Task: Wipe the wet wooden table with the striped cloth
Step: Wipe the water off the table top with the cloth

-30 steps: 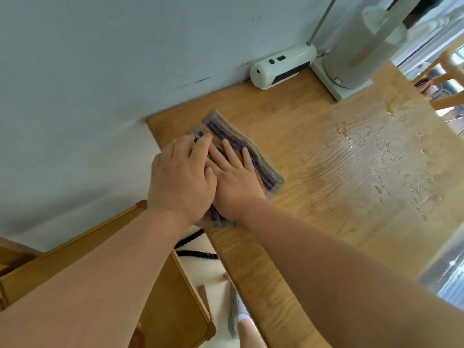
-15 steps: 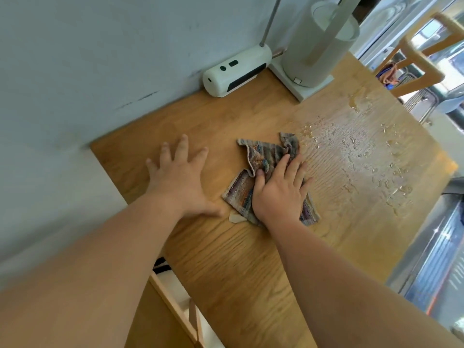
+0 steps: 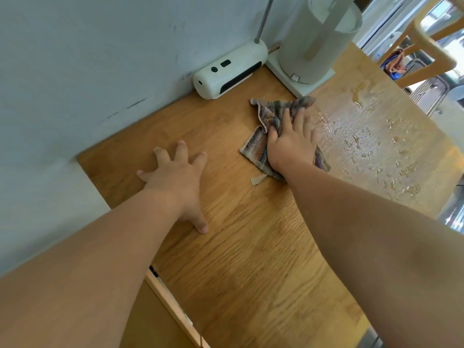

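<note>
While the right hand (image 3: 291, 144) lies flat on the striped cloth (image 3: 270, 116), palm down and fingers stretched forward, it presses the fabric against the wooden table (image 3: 238, 247) rather than gripping it. The cloth is crumpled, with one folded edge rising on the wall side of the hand and a flatter corner spreading toward the person beneath the wrist. A small pale tag (image 3: 257, 180) sticks out from the cloth's near edge. On the side of the cloth away from the wall, the tabletop glistens with a wet film and scattered water droplets (image 3: 371, 144), which begin right at the fingertips and run to the table's far edge. The left hand (image 3: 175, 179) rests on the dry wood on the cloth's other side, well apart from it, open with fingers splayed and holding nothing. Beyond the cloth, against the wall, lies a white cylindrical device (image 3: 231, 70) with a dark panel, and just beside it stands a tall white appliance (image 3: 316, 38) on a square base whose nearest corner is close to the cloth's far tip. A wooden chair (image 3: 431, 46) stands past the wet end of the table.
</note>
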